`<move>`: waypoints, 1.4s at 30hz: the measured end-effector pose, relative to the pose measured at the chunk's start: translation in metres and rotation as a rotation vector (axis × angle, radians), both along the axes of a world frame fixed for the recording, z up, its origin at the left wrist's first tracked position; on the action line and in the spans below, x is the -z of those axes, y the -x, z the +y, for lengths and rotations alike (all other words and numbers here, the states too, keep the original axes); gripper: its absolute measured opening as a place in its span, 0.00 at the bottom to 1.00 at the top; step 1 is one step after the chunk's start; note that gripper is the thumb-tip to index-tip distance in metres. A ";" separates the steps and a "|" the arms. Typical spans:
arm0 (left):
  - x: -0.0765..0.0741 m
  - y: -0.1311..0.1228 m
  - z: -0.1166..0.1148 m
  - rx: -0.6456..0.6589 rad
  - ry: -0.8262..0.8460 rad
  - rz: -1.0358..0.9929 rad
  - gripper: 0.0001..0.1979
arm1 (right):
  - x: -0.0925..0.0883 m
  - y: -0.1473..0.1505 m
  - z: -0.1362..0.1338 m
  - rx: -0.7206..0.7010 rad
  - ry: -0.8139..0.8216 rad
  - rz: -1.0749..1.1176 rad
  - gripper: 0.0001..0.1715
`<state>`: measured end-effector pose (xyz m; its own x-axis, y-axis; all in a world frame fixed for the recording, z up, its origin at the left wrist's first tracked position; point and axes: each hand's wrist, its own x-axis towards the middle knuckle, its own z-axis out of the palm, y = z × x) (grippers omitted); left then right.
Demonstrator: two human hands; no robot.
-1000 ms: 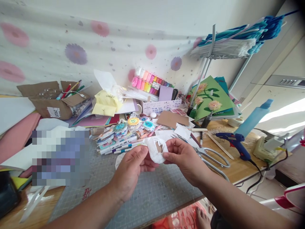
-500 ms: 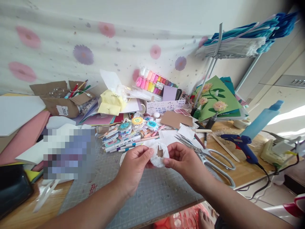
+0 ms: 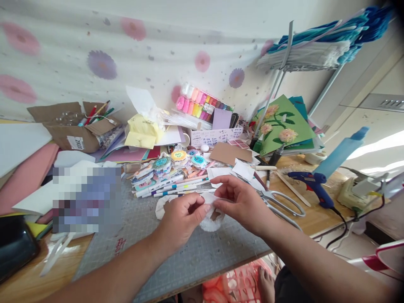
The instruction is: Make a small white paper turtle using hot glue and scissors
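Note:
In the head view my left hand and my right hand meet over the cutting mat. Their thumbs and fingers pinch a small white paper piece, partly covered by the fingers. Just below the fingertips is a round white disc with a ruffled edge and a brown patch; whether it rests on the mat, I cannot tell. Another white ruffled piece lies beyond my left hand. Large grey-handled scissors lie past my right hand.
Several markers and stacked paper badges lie behind my hands. A blue glue gun is at right. A cardboard box stands back left, a green flower card back right, a brown card between them.
The disc was held up between both hands; now it sits lower, under the fingertips, and a white paper piece is between the fingers. My right hand has risen slightly and the view has shifted.

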<state>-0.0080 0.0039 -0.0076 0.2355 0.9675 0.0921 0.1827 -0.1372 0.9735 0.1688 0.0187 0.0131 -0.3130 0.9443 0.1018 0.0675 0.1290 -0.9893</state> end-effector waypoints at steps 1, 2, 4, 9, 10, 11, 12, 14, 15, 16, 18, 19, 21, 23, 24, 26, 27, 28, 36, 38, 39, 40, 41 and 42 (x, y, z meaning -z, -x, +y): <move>-0.001 0.000 0.001 0.015 0.043 -0.072 0.11 | -0.001 -0.001 0.001 0.003 0.027 0.038 0.22; -0.003 0.001 0.002 0.023 0.084 -0.151 0.11 | -0.001 -0.003 0.002 0.007 0.054 0.077 0.21; -0.006 0.002 0.003 0.032 0.135 -0.279 0.13 | -0.003 -0.010 0.004 0.020 0.096 0.150 0.23; -0.010 0.004 0.002 0.165 0.183 -0.418 0.17 | -0.005 -0.042 0.002 0.039 0.127 0.264 0.22; -0.010 0.004 0.000 0.190 0.194 -0.440 0.16 | -0.005 -0.047 0.001 0.048 0.130 0.274 0.22; -0.010 0.004 -0.001 0.212 0.202 -0.455 0.16 | -0.005 -0.053 0.000 0.061 0.132 0.282 0.21; -0.011 0.003 -0.002 0.231 0.209 -0.468 0.15 | -0.006 -0.057 -0.002 0.082 0.132 0.289 0.21; -0.011 0.003 -0.003 0.262 0.219 -0.495 0.15 | -0.006 -0.065 -0.004 0.131 0.127 0.305 0.21; -0.011 0.002 -0.004 0.278 0.222 -0.506 0.14 | -0.006 -0.068 -0.006 0.156 0.121 0.316 0.21; -0.011 0.001 -0.004 0.292 0.224 -0.514 0.14 | -0.006 -0.071 -0.007 0.180 0.116 0.327 0.21; -0.011 -0.002 -0.005 0.314 0.216 -0.520 0.13 | -0.007 -0.078 -0.011 0.201 0.110 0.343 0.21; -0.011 -0.003 -0.006 0.322 0.209 -0.517 0.13 | -0.007 -0.081 -0.012 0.196 0.108 0.346 0.21; -0.012 -0.007 -0.009 0.340 0.196 -0.498 0.12 | -0.009 -0.088 -0.016 0.174 0.102 0.348 0.21; -0.014 -0.011 -0.013 0.374 0.188 -0.466 0.12 | -0.011 -0.094 -0.020 0.166 0.097 0.355 0.23; -0.015 -0.012 -0.016 0.390 0.186 -0.455 0.11 | -0.012 -0.097 -0.022 0.170 0.095 0.360 0.23; -0.019 -0.017 -0.022 0.412 0.176 -0.449 0.11 | -0.015 -0.103 -0.026 0.193 0.087 0.376 0.24; -0.021 -0.019 -0.026 0.413 0.168 -0.453 0.11 | -0.017 -0.106 -0.028 0.201 0.081 0.385 0.24; -0.023 -0.022 -0.030 0.407 0.161 -0.459 0.10 | -0.018 -0.109 -0.031 0.205 0.074 0.394 0.24; -0.041 -0.039 -0.072 0.327 0.025 -0.055 0.06 | -0.032 -0.120 -0.049 0.128 0.034 0.476 0.23; -0.046 -0.039 -0.083 0.337 -0.010 0.186 0.06 | -0.033 -0.119 -0.054 0.051 0.021 0.482 0.23; -0.048 -0.039 -0.088 0.331 -0.030 0.282 0.05 | -0.033 -0.118 -0.056 0.010 0.014 0.483 0.23; -0.049 -0.039 -0.092 0.310 -0.045 0.349 0.04 | -0.033 -0.117 -0.058 -0.025 0.007 0.483 0.23; -0.051 -0.040 -0.096 0.275 -0.055 0.379 0.05 | -0.034 -0.115 -0.060 -0.057 0.003 0.482 0.22; -0.053 -0.042 -0.098 0.227 -0.063 0.378 0.07 | -0.034 -0.113 -0.062 -0.084 0.001 0.477 0.22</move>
